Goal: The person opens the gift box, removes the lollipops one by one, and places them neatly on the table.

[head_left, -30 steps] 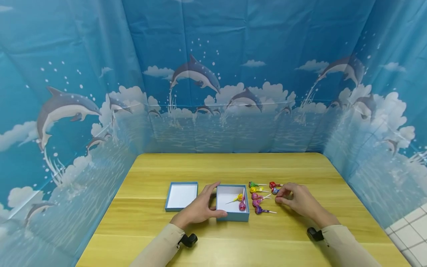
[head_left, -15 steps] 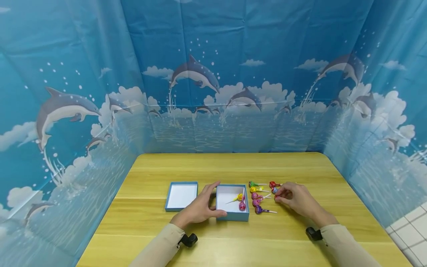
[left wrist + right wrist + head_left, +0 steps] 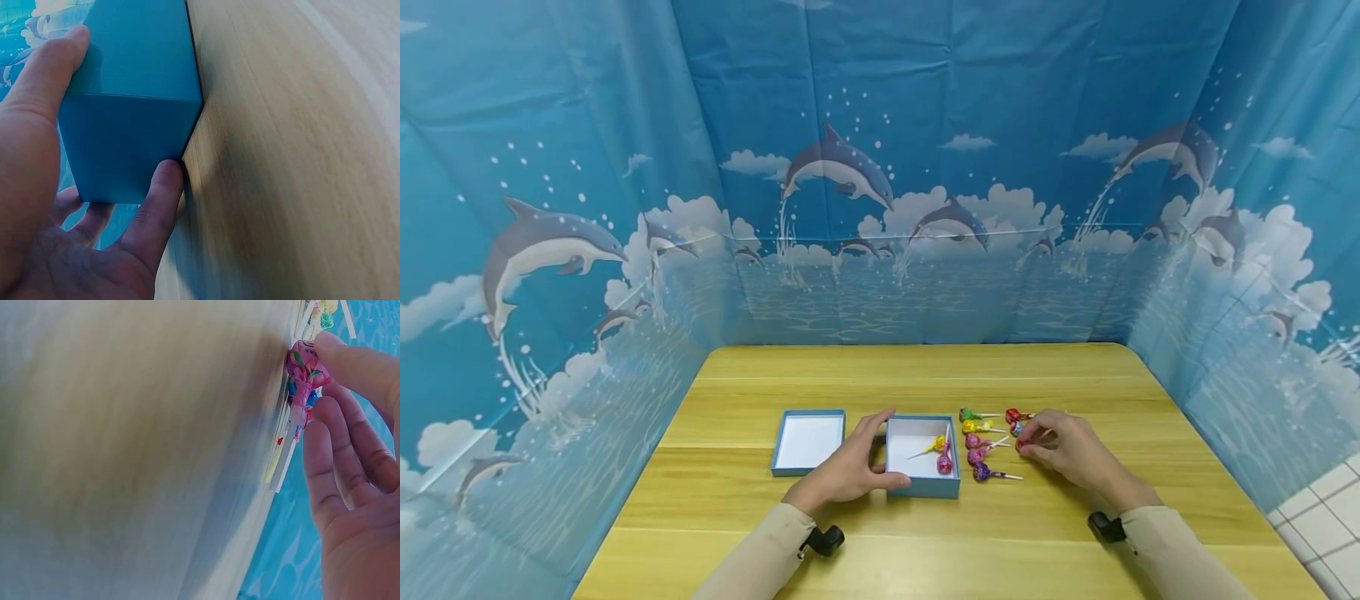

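desk and dolphin backdrop same as a second ago, camera barely shifts. lid sits open side up, left of the box, unmoved. your left hand hasn't budged: thumb on the near wall, fingers up the left side, gripping the box corner, clear in the left wrist view. two lollipops already lie inside, yellow and pink. loose lollipops stay in their rows on the desk right of the box. only real change: your right hand has crept a touch left and its fingers have closed in. it now pinches a pink-wrapped lollipop between thumb and fingertips, head just at the desk, not yet lifted. looks like a pick just secured, box steadied for the drop.
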`<action>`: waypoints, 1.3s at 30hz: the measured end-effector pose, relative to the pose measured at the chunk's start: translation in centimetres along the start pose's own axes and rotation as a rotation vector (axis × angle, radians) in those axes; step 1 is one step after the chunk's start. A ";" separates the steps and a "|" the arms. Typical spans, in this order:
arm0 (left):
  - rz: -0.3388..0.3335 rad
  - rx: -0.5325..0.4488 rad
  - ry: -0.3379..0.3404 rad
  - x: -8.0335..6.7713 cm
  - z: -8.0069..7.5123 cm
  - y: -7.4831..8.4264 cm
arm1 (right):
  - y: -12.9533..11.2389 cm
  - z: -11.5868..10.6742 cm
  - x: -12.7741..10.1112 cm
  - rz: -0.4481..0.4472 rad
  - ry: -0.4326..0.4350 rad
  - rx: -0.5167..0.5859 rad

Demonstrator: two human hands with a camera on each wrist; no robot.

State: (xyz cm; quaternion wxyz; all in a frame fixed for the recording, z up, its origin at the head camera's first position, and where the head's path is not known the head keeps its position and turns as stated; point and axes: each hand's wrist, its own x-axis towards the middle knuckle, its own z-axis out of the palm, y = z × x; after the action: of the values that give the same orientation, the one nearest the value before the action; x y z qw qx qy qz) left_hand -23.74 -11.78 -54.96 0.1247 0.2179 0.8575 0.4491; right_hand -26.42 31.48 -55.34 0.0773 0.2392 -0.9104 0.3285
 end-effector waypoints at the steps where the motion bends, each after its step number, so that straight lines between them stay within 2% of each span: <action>1: 0.000 -0.001 0.000 0.0 0.0 0.0 | 0.0 0.0 0.0 0.002 -0.002 0.002; 16: -0.002 -0.033 -0.004 0.0 0.0 -0.2 | 0.0 0.0 -0.3 0.040 -0.023 0.004; 29: -0.005 -0.026 -0.008 0.1 0.1 -0.3 | 0.2 0.1 -0.3 0.020 -0.009 0.014; 34: -0.008 -0.024 -0.005 0.1 0.0 -0.3 | -0.2 0.0 -0.4 -0.015 0.018 -0.048; 39: 0.000 -0.007 0.001 0.1 0.1 -0.4 | -0.8 0.0 -0.3 -0.121 0.060 -0.112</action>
State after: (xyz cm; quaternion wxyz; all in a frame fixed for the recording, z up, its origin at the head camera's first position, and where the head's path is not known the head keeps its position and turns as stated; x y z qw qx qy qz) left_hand -23.91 -11.81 -55.33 0.1250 0.2172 0.8560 0.4521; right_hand -25.79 31.09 -54.98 0.1377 0.2791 -0.9085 0.2790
